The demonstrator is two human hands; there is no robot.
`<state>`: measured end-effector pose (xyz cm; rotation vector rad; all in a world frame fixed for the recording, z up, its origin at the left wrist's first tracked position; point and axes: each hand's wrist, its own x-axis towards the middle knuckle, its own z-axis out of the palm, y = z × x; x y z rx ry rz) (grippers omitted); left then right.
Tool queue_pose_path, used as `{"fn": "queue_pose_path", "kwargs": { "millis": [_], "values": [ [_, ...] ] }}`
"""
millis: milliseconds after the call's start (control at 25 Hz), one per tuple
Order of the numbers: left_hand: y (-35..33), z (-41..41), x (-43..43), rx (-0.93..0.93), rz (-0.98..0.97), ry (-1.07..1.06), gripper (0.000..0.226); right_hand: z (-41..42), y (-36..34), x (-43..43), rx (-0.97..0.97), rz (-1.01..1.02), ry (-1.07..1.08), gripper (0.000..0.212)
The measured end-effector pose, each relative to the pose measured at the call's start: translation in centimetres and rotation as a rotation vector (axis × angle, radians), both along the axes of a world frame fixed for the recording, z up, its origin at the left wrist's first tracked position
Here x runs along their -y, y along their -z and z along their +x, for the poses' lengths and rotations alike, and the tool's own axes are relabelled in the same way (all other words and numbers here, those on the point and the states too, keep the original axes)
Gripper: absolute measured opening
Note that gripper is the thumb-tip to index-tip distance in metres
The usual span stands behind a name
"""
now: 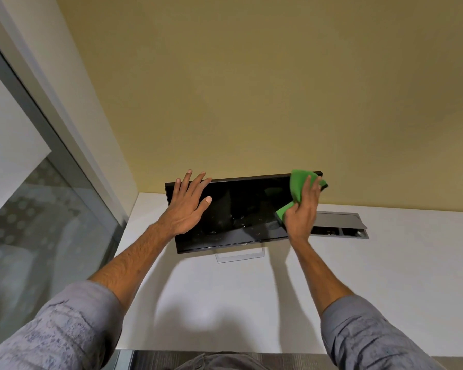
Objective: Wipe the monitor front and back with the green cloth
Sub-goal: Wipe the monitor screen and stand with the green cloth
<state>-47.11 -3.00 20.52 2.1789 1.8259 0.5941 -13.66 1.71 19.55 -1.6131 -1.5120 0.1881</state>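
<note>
I see monitor point(241, 209) standing on table point(385, 276), 12 o'clock from me | left hand point(187, 206) spread flat on screen at 10 o'clock | right hand point(302, 212) grips green cloth point(298, 186) against screen's 2 o'clock corner

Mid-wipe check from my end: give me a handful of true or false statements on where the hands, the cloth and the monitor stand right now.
1. The right hand holds the green cloth at the monitor's upper right corner. True.
2. The left hand grips the stand. False: it rests flat, fingers straight, on the upper left of the screen, and nothing touches the stand.
3. The monitor shows a lit picture. False: the screen is dark.
4. The monitor stands on the white desk. True.
5. The grey hatch in the desk is shut. False: its lid is raised, and it sits behind the monitor's right end.
</note>
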Motion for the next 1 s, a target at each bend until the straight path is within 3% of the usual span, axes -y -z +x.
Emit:
{"fn": "queue_pose_path", "kwargs": {
  "millis": [120,360,560,680,800,880,1000],
  "values": [
    [-0.1,-0.3,0.0,0.009,-0.002,0.022,0.070,0.3,-0.2,-1.5,-0.048,-0.080,0.011,0.094],
    [-0.3,0.0,0.0,0.014,-0.005,0.029,0.072,-4.6,1.1,1.6,0.183,-0.055,-0.146,0.103],
    [-0.7,-0.1,0.2,-0.008,-0.021,0.035,0.074,-10.9,2.3,4.1,0.675,-0.065,-0.527,0.120],
    [-0.9,-0.1,0.4,-0.013,-0.030,0.034,0.072,-12.9,3.1,4.4,0.859,-0.031,-0.718,0.110],
    [-1.0,-0.1,0.4,-0.016,-0.038,0.035,0.072,-12.2,2.9,4.2,0.870,-0.023,-0.672,0.112],
    [-1.0,-0.2,0.4,-0.016,-0.037,0.034,0.074,-10.4,2.5,3.8,0.778,-0.044,-0.582,0.123],
    [-1.0,-0.2,0.2,-0.006,-0.037,0.034,0.073,-6.7,2.0,2.9,0.595,-0.072,-0.424,0.121]
  ]
}}
